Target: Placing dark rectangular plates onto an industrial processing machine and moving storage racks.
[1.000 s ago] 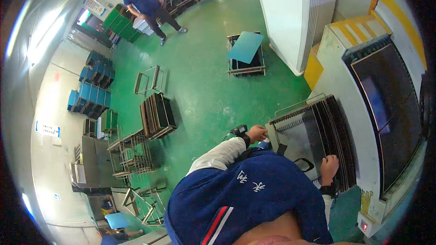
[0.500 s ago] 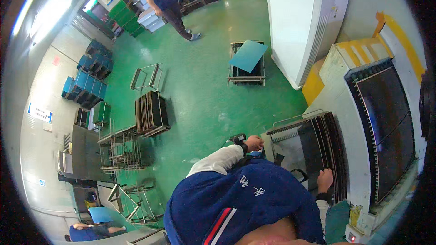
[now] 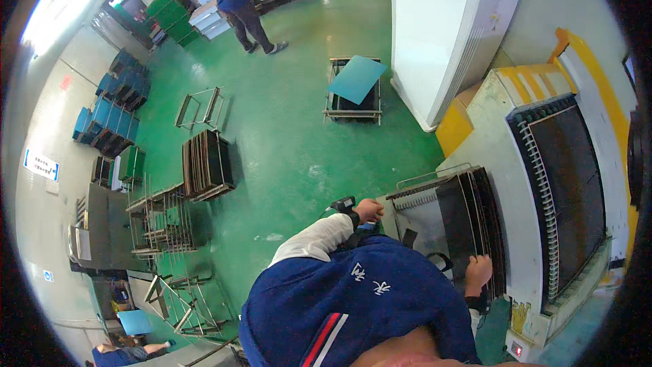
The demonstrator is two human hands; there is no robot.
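A wire rack (image 3: 435,178) holding several thin dark panels (image 3: 490,221) stands in front of me, to the right. My right hand (image 3: 478,272) is closed at the near edge of the panels, fingers curled around one panel's edge. By the rack's left side is my left hand (image 3: 370,211), its fingers curled; what they hold, if anything, is hidden. A black device is strapped on my left wrist. To the right of the rack, a machine (image 3: 519,231) has a slanted opening with a dark flat surface (image 3: 570,190) and a coil-like row along its edge.
A blue sheet (image 3: 356,79) lies on a rack ahead. A tall white cabinet (image 3: 431,34) stands to its right. On the left are a rack of upright panels (image 3: 207,163), bare metal frames (image 3: 163,224) and blue crates (image 3: 109,119). Another person (image 3: 234,0) stands at the far left.
My view has shifted slightly, moving the scene left. The far person has turned and stretches an arm toward the racks. The bluish reflection in the machine's opening has faded. My hands remain near the rack.
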